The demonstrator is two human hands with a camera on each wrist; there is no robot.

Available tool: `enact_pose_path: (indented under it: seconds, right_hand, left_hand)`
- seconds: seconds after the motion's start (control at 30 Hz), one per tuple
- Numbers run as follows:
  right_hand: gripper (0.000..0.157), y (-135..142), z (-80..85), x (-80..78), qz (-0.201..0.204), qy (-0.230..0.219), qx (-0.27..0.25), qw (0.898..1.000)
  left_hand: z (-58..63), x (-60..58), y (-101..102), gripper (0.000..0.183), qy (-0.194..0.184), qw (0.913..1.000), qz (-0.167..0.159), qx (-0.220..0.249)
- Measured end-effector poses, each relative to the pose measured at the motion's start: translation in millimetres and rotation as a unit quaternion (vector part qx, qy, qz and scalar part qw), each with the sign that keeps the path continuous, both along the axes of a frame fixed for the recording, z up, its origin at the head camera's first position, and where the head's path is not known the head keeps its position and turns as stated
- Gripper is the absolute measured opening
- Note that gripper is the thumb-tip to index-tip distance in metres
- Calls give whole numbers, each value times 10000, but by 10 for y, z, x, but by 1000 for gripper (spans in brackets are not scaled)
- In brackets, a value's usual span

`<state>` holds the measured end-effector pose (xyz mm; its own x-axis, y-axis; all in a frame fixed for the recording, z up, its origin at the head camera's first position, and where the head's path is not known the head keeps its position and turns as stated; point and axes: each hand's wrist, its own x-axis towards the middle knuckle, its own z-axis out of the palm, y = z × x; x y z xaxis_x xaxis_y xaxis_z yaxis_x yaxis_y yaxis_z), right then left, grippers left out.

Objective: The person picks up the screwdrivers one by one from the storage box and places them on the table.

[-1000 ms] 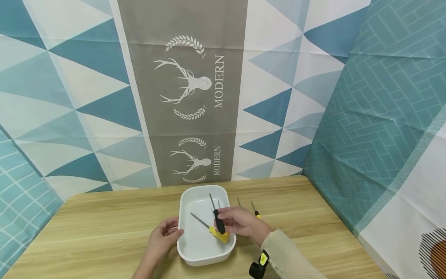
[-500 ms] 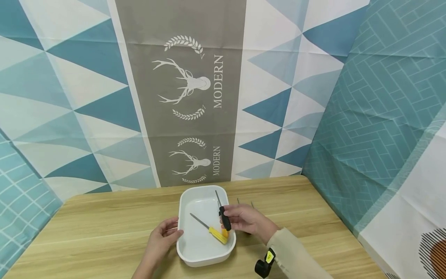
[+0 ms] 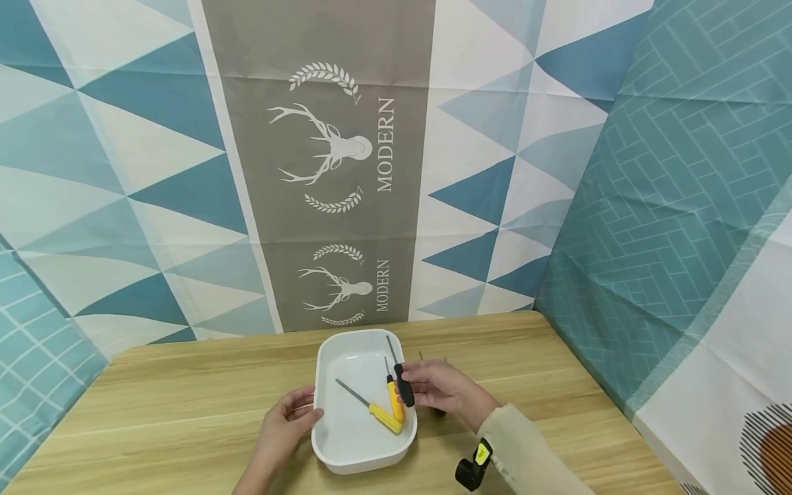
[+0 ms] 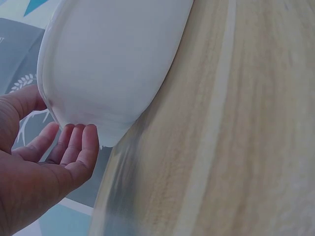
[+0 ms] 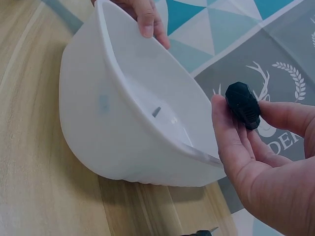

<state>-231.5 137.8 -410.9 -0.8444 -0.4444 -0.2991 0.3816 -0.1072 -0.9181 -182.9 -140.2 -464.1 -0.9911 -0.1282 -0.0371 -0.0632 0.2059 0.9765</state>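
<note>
A white tray (image 3: 346, 440) stands on the table with two screwdrivers in it. One is a yellow-handled screwdriver (image 3: 386, 418) lying diagonally; the other is an orange-yellow screwdriver (image 3: 395, 399) with a black collar, partly behind the held tool. My right hand (image 3: 442, 392) pinches the black handle of a screwdriver (image 3: 405, 386) between thumb and fingers, above the tray's right rim, its shaft pointing away from me. At the left rim, my left hand (image 3: 287, 423) holds the tray, thumb over the edge and fingers against the outer wall (image 4: 108, 73).
Right of the tray, other tools lie on the wooden table (image 3: 185, 412), mostly hidden behind my right hand; thin metal shafts and a dark handle (image 3: 439, 412) show. Patterned cloth (image 3: 334, 158) hangs behind the table and along its right side.
My right hand has moved rightward with the black screwdriver, from over the tray's inside to its right rim. More of the orange-yellow screwdriver shows now. My left hand stays on the rim.
</note>
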Motion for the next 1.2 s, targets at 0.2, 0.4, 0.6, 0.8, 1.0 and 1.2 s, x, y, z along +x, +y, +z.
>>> enact_pose_path:
  seconds: [0.2,0.4,0.6,0.8,1.0,1.2]
  right_hand:
    - [48,48,24,-11,-126,11,25,9999]
    - [49,103,48,-10,-223,-4,70,9997]
    - [50,147,31,-17,-178,11,49,9998]
    - [51,190,17,-22,-144,74,111,9998]
    - [50,264,8,-34,-169,100,147,9997]
    - [53,331,-5,-50,-171,89,117,9997]
  left_hand:
    - [-9,-3,-11,50,-4,10000,-31,17]
    - [-9,3,-22,52,-18,10000,-94,11]
    - [2,1,-9,50,-52,10000,-46,25]
    - [11,7,-2,49,-57,10000,-34,33]
    - [10,5,-7,49,-64,10000,-27,35]
    - [11,6,-12,50,-28,10000,-51,-13]
